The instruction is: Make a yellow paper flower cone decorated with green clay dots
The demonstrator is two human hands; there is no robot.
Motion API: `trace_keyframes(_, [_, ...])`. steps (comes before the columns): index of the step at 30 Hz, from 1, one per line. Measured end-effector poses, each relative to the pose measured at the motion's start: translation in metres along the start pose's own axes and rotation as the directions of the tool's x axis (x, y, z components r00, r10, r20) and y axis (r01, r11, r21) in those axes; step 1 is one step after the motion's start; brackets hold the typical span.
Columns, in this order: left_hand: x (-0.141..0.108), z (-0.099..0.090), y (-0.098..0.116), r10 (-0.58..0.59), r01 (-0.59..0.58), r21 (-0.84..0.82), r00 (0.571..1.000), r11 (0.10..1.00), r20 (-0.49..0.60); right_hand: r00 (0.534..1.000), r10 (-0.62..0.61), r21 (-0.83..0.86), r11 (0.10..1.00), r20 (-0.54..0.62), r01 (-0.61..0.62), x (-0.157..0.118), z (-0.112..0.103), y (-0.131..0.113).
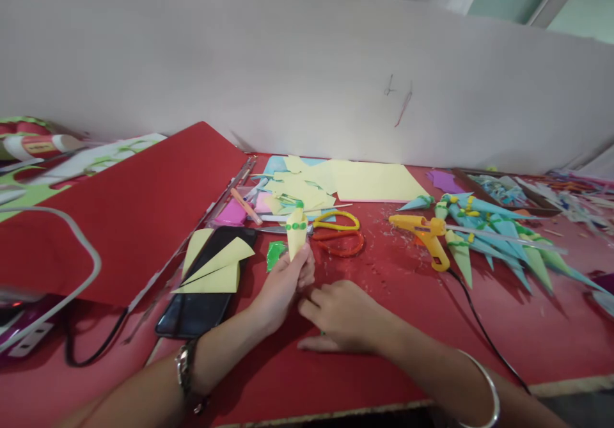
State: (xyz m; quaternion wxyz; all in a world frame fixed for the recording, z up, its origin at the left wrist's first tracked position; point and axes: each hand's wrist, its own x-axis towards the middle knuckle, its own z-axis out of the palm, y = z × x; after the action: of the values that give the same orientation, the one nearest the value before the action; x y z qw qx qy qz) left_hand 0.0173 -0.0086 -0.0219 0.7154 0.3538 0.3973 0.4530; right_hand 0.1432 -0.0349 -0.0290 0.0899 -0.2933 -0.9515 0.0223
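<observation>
Near the middle of the red table point(374, 377), my left hand point(285, 287) is closed on a yellow paper cone point(296, 239) with green dots and a green tip, held upright. My right hand point(338, 316) rests just right of it, fingers bent; a tiny bit of green shows beneath them, too small to make out. Scissors with yellow and red handles point(338, 249) lie behind my hands. A green piece point(275, 255) sits beside the cone. To the left, yellow paper pieces point(225, 277) lie over a black phone point(192, 316).
An orange glue gun point(434, 229) with a black cord stands right, beside piled blue and yellow cones point(508, 242). Yellow sheets point(378, 182) and scraps lie by the white wall. A large red board point(158, 223) and a white cable point(91, 242) occupy the left.
</observation>
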Motion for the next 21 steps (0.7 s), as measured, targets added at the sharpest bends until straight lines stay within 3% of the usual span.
trace_keyframes(3, [-0.005, 0.001, 0.001, -0.015, 0.014, 0.017, 0.996, 1.000, 0.083, 0.993, 0.109, 0.106, 0.988, 0.053, -0.114, -0.002, -0.005, 0.007])
trace_keyframes(5, [-0.007, 0.001, 0.002, -0.012, 0.011, 0.012, 0.992, 1.000, 0.122, 0.992, 0.121, 0.302, 0.944, 0.045, -0.129, -0.004, -0.008, 0.013])
trace_keyframes(8, [-0.006, 0.001, 0.004, 0.002, -0.001, -0.003, 0.992, 1.000, 0.129, 0.981, 0.192, 0.663, 0.736, -0.010, -0.137, -0.004, -0.011, 0.021])
trace_keyframes(10, [-0.003, 0.000, 0.004, 0.010, -0.010, 0.001, 0.994, 1.000, 0.111, 0.943, 0.323, 0.803, 0.580, -0.076, -0.134, -0.003, -0.012, 0.024])
trace_keyframes(12, [0.000, -0.001, 0.002, 0.020, -0.020, -0.004, 0.996, 1.000, 0.092, 0.856, 0.476, 0.856, 0.510, -0.202, -0.081, 0.000, -0.012, 0.026])
trace_keyframes(14, [0.001, -0.001, 0.000, 0.030, -0.029, -0.022, 0.996, 0.999, 0.083, 0.743, 0.590, 0.873, 0.488, -0.317, -0.015, 0.002, -0.010, 0.027])
trace_keyframes(16, [0.002, -0.001, -0.002, 0.036, -0.033, -0.039, 0.996, 0.999, 0.079, 0.680, 0.643, 0.890, 0.454, -0.352, 0.031, 0.004, -0.008, 0.026])
trace_keyframes(18, [0.001, 0.000, -0.002, 0.043, -0.040, -0.052, 0.997, 0.998, 0.068, 0.666, 0.651, 0.891, 0.453, -0.363, 0.042, 0.005, -0.007, 0.024])
trace_keyframes(21, [-0.002, 0.000, -0.002, 0.051, -0.047, -0.077, 0.998, 0.996, 0.048, 0.679, 0.604, 0.825, 0.565, -0.417, 0.003, 0.003, -0.008, 0.018])
